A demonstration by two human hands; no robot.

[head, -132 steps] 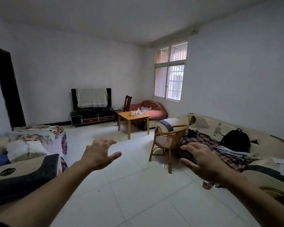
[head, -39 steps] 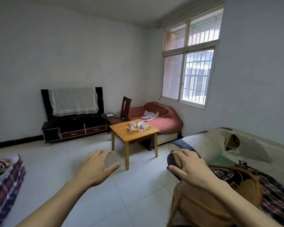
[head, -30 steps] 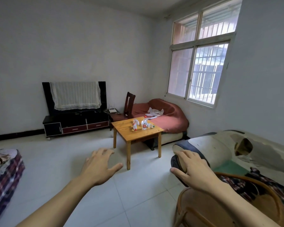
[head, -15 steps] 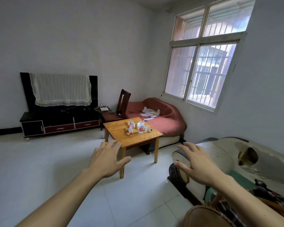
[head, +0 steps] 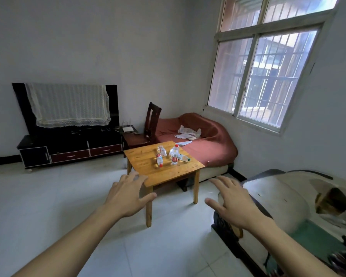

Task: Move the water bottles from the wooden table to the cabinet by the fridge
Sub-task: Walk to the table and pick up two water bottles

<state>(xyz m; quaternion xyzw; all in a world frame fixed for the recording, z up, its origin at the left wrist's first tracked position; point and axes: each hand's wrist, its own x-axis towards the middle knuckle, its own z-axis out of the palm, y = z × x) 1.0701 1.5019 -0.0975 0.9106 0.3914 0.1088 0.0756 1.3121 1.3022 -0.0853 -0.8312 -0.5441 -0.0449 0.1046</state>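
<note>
table (head: pixel 146 156): honey wood | bottles (head: pixel 174 156): clear, red labels | sofa (head: pixel 204 148): red

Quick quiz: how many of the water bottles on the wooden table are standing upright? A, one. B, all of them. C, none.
A: only the red-labelled upright bottle stands on the wooden table; the other bottles beside it lie on their sides.

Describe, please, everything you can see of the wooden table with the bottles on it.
The wooden table is small and square, of orange-toned planks with four plain straight legs. It stands level on the pale tiled floor, close to the red sofa. Several clear water bottles sit on top, one upright and others lying down. Neither hand touches it.
</note>
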